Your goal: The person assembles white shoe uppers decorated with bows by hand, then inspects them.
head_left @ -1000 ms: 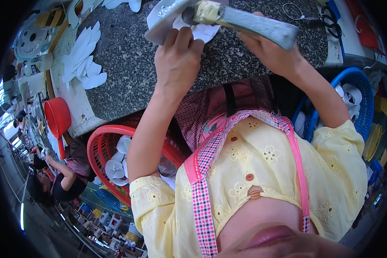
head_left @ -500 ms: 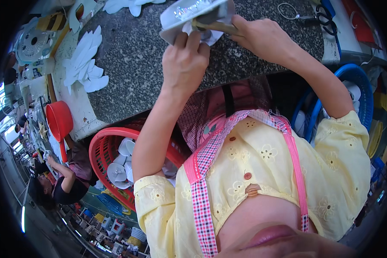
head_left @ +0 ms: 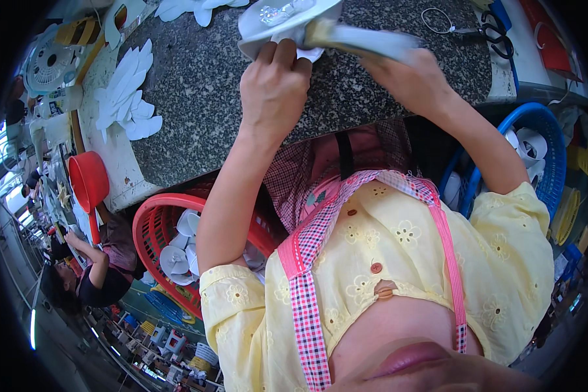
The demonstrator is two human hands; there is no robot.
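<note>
The left hand (head_left: 273, 95) is gripping the dish (head_left: 274, 31) over the worktop (head_left: 202, 117); the right hand (head_left: 410, 80) is holding a tool (head_left: 362, 40). The dish is probably handling light, stiff and crackable; its rim is offering purchase.

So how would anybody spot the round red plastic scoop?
Find the big speckled grey stone slab. Look left, across the white table strip: the round red plastic scoop is at its outer edge. Unlike the bigger, holey red plastic basket nearby, it has solid sides and a straight handle.
</note>
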